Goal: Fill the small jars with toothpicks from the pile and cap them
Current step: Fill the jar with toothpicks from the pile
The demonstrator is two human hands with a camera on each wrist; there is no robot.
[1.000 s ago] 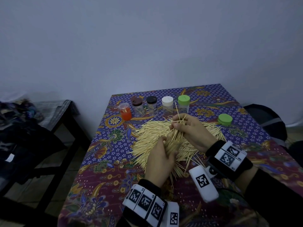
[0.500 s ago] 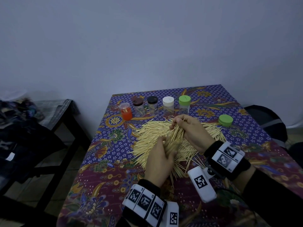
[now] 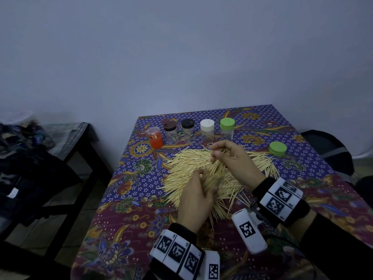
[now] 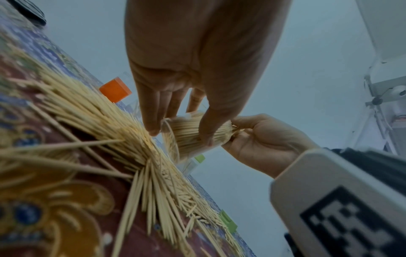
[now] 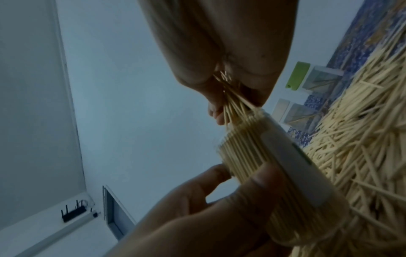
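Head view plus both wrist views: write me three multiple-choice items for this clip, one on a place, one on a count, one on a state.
1. Where does the loose green lid lie?
A. on the table right of the pile
B. on the orange jar
C. in the left hand

2. How many jars stand in the back row?
A. three
B. five
C. seven

3. The jar in the left hand is
A. capped
B. empty
C. open, packed with toothpicks

Answers: 1 A, it sits beside the toothpick pile. 2 B, orange to green-capped. 3 C, the right hand is feeding toothpicks into its mouth.

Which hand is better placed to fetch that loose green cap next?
Probably the right hand: the loose green cap lies on its side of the table, while the left hand grips the jar.
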